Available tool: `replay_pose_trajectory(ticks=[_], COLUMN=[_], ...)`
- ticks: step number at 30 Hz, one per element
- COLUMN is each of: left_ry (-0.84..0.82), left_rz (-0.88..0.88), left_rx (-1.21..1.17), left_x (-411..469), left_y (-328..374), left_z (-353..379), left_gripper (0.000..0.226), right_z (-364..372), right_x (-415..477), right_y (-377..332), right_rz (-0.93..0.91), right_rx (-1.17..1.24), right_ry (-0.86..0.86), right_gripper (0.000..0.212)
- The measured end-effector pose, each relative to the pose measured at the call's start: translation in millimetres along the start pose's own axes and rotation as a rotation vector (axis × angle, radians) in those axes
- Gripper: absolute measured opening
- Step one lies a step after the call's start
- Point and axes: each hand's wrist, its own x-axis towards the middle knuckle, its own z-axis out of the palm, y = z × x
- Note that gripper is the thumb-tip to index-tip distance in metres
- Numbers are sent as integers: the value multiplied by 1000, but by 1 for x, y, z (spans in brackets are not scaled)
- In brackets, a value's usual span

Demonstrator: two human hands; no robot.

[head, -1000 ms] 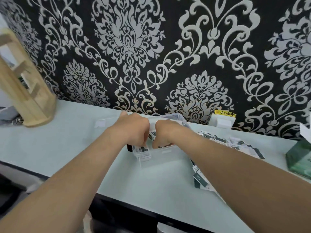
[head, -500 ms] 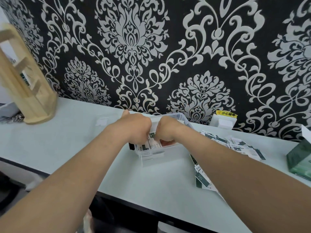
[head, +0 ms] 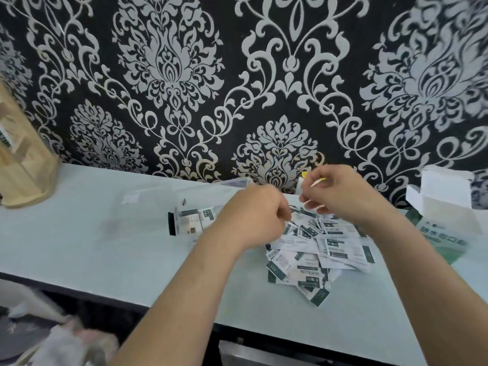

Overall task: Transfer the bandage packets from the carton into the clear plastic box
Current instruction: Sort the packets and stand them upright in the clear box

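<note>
From the head view, both hands hover over the loose heap of packets [head: 327, 244] on the worktop [head: 111, 249], the left hand [head: 253, 217] curled, the right hand [head: 340, 194] half-curled; whether either pinches a packet I cannot tell. The clear box [head: 195, 207] sits just left, already holding some packets, close enough for short carries. The opened carton [head: 446, 220] lies at the right, apparently emptied out for easy picking.

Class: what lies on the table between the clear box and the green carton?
The head view shows loose bandage packets piled between box and carton.
</note>
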Motion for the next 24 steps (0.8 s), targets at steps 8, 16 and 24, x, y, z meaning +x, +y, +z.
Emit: replay_pose_trajectory(ticks=[8,16,24], left_ry=[-88,23,-1], left_rz=[2,-1,-44], left_rx=[220,296,335], left_x=[-2,0,-9], left_y=[18,20,23], left_z=[70,73,52], left_gripper=[37,39,30], right_z=[-4,-11,-20], right_x=[-8,-14,-18], right_y=[87,104,106], right_rz=[-6,-80,-73], right_rx=[-513,-593,-442], right_ry=[-204,-243,-83], right_gripper=[59,67,35])
